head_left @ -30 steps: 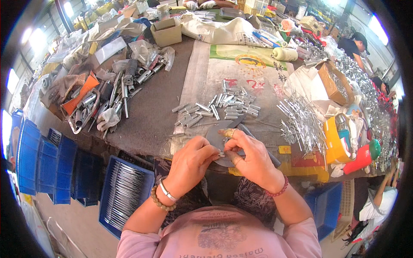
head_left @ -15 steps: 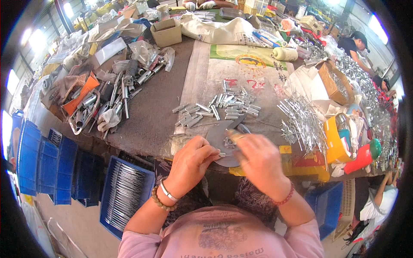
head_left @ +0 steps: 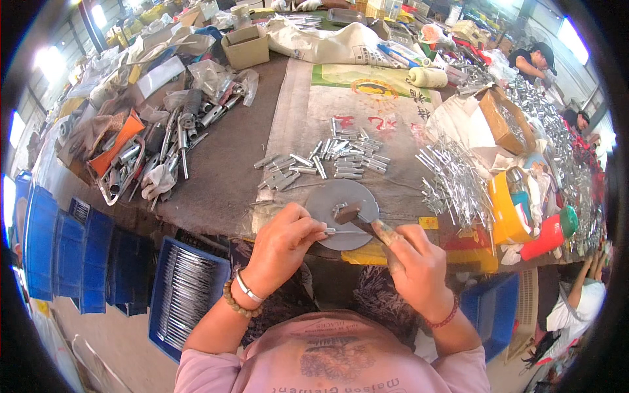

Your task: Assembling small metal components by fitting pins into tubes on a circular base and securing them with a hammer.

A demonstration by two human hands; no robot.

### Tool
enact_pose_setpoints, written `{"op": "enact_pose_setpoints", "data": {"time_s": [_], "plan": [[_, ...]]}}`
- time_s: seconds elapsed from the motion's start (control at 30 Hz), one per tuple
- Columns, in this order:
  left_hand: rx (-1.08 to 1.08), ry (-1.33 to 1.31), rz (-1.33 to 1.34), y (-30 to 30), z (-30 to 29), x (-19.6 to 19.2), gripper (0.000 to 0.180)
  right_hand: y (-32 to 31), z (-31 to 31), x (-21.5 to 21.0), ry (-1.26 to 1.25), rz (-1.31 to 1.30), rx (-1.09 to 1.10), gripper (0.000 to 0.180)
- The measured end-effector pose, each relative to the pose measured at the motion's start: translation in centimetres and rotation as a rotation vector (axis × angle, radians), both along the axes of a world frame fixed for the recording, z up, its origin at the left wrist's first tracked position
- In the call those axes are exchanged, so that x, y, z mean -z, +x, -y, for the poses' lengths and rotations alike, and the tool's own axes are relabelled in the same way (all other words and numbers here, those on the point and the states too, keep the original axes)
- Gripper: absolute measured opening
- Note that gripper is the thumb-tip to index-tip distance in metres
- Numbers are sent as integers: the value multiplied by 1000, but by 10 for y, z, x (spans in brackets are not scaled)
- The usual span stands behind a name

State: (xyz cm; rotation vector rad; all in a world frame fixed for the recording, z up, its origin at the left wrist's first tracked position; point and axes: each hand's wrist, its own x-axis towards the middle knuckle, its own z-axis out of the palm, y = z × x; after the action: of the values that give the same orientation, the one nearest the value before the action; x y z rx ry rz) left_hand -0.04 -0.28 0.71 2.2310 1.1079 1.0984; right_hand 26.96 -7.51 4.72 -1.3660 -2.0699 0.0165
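A round grey metal disc (head_left: 335, 196) lies at the near edge of the workbench. My left hand (head_left: 283, 245) pinches a thin metal rod (head_left: 344, 231) and holds it flat on the disc. My right hand (head_left: 416, 265) grips the wooden handle of a small hammer (head_left: 349, 213), whose head rests over the rod on the disc. Just beyond the disc lies a loose heap of short silver metal pins (head_left: 334, 156).
A bundle of bent silver wire pieces (head_left: 452, 180) sits to the right, next to a yellow container (head_left: 508, 209) and a red bottle (head_left: 549, 234). A blue crate of rods (head_left: 187, 291) stands lower left. Tools and tubes (head_left: 154, 150) pile up left. Other people work far right.
My right hand has shifted right and back from the disc's centre, now showing the hammer with its head down on the rod. My left hand stays at the disc's left edge.
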Motion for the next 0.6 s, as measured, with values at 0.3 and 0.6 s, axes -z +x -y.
{"op": "enact_pose_setpoints", "data": {"time_s": [0.3, 0.6], "plan": [[20, 8, 7, 1, -2, 0, 24, -1, 13, 1, 7, 91, -33, 58], [4, -18, -17, -1, -2, 0, 21, -1, -20, 6, -113, -206, 4, 51]]}}
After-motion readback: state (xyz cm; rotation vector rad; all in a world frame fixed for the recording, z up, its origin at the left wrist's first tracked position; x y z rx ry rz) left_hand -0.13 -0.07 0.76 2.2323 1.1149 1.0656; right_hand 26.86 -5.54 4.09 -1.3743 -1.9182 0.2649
